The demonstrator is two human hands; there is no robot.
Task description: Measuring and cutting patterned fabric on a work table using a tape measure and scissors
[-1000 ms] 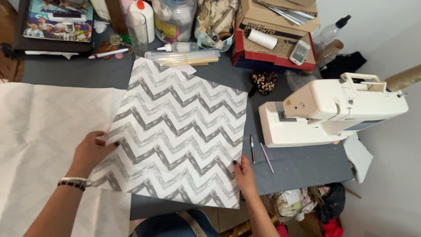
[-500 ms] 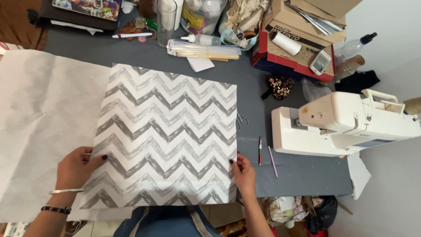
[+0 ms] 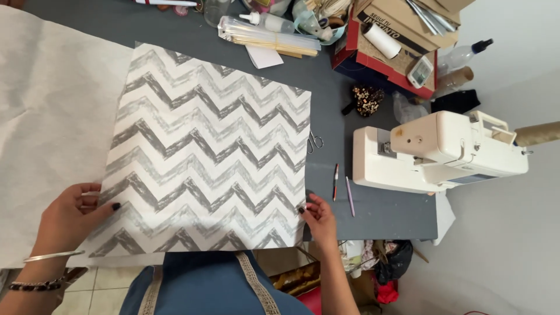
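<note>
My left hand sits at the near left edge of the chevron fabric, fingers curled onto the cloth and pinching that edge, thumb side underneath as far as I can tell. My right hand grips the near right corner, fingertips clenched on the hem. The fabric lies flat on the grey surface, its near edge at the surface's near lip, just over my lap, and its left side overlapping the white sheet.

I see a few risks. The near edge has little support, so if either grip slackens I judge the cloth could slide off toward me. Pulling unevenly would skew the zigzags and drag the white sheet along underneath, wrinkling both.

Just right of the fabric, two pens lie close to my right hand; a sweep of the corner could roll them off the near edge. Farther along, small scissors touch the right hem, and they might snag or get carried if the cloth shifts right. The sewing machine stands well apart to the right. At the far edge, a packet of sticks and bottles sit near the far hem; pushing the fabric away could nudge them into the clutter.
</note>
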